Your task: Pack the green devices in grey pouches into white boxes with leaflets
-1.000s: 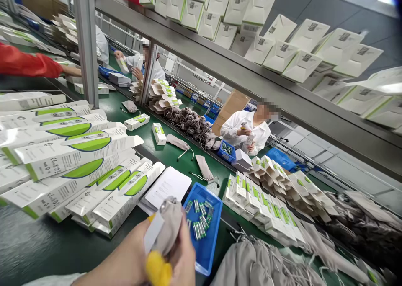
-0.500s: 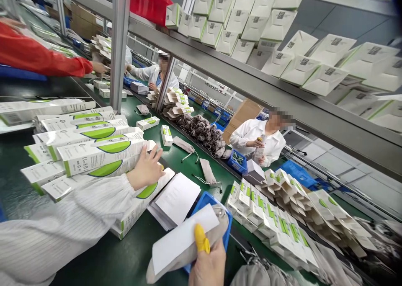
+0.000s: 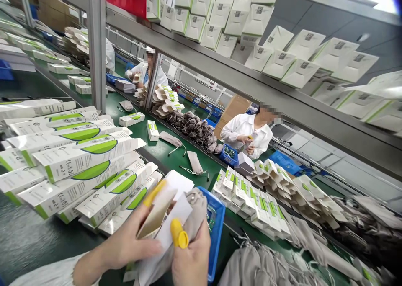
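While hands (image 3: 157, 244) grip pouch (image 3: 194, 210), leaflet (image 3: 176, 219)

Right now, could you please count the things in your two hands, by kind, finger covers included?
box: 1, in the left hand
leaflet: 1, in the right hand
grey pouch: 1, in the right hand
yellow finger covers: 2, one on each hand
Total: 5

To your left lie long boxes (image 3: 78, 152) on the green counter (image 3: 28, 244). Ahead, a blue tray (image 3: 216, 235) and small boxes (image 3: 248, 198).
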The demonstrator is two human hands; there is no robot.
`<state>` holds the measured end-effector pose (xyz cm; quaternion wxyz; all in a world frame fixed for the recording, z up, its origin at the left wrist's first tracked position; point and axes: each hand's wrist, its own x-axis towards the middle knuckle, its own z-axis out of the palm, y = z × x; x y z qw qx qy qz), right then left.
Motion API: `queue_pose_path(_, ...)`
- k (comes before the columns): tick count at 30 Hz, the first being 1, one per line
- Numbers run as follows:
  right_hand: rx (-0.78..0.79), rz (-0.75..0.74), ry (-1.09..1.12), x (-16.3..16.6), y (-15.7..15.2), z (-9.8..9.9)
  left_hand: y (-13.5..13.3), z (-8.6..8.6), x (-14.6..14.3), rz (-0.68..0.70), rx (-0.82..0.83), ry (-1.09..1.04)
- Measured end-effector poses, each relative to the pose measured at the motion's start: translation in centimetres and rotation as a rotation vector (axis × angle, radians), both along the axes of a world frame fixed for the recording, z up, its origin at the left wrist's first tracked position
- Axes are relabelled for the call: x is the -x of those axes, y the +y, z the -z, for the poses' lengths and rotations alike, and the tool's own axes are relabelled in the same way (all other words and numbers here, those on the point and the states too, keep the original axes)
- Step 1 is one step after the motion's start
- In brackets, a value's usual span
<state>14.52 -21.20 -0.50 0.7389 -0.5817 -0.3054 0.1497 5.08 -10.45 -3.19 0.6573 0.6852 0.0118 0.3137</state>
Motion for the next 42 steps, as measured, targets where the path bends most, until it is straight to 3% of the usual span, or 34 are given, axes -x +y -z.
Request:
queue_pose_path(2, 0.025, 0.001, 0.033, -0.6, -0.6, -0.6, 0.3, -0.4, -0.4, -0.042, -0.073, 0.164)
queue_pose_path(4, 0.009, 0.068, 0.201, -1.6, -1.8, -2.1, 0.4, -1.4, -0.5, -0.235, -0.162, 0.302)
queue_pose_path(6, -0.053, 0.152, 0.393, -2.5, -2.7, -4.1, 0.0, -2.2, -0.4, -0.330, -0.257, 0.375)
queue_pose_path(9, -0.125, 0.147, 0.540, -2.4, -2.5, -6.5, -0.9, -2.8, -0.5, -0.245, -0.316, 0.316)
queue_pose_path(11, -0.156, 0.107, 0.507, -1.8, -1.5, -6.8, -1.4, -2.6, -0.5, -0.189, -0.309, 0.250)
queue_pose_path(13, -0.160, 0.158, 0.351, -1.4, -0.5, -6.2, -1.6, -2.3, -0.5, -0.190, -0.324, 0.235)
queue_pose_path(16, -0.011, 0.401, -0.005, -0.9, 0.0, -5.0, -1.8, -2.0, -0.5, -0.213, -0.324, 0.281)
queue_pose_path(19, 0.151, 0.633, -0.282, 0.2, -0.1, -4.2, -2.5, -2.5, -0.7, -0.162, -0.228, 0.273)
queue_pose_path(21, 0.179, 0.714, -0.376, 1.5, 0.0, -3.4, -3.1, -3.2, -1.1, -0.144, -0.115, 0.221)
queue_pose_path(24, 0.223, 0.612, -0.504, 3.3, 0.5, -1.5, -3.9, -4.4, -1.5, -0.202, 0.007, 0.190)
queue_pose_path(27, 0.291, 0.490, -0.634, 3.7, 0.7, -0.3, -4.2, -4.9, -1.6, -0.279, 0.025, 0.199)
queue_pose_path(30, 0.282, 0.405, -0.749, 2.2, -0.1, -1.5, -4.1, -4.5, -1.5, -0.245, 0.039, 0.125)
queue_pose_path(34, 0.084, 0.214, -1.129, -0.2, -1.4, -4.1, -3.6, -3.9, -1.4, -0.099, 0.039, 0.144)
queue_pose_path(36, 0.090, 0.249, -1.283, -0.4, -1.8, -4.2, -3.3, -3.8, -1.4, -0.072, -0.001, 0.184)
queue_pose_path(39, 0.236, 0.414, -1.323, 0.9, -1.8, -2.8, -2.9, -4.1, -1.4, -0.094, -0.030, 0.186)
queue_pose_path(42, 0.286, 0.419, -1.343, 2.1, -1.8, -1.7, -2.7, -4.2, -1.3, -0.091, -0.025, 0.183)
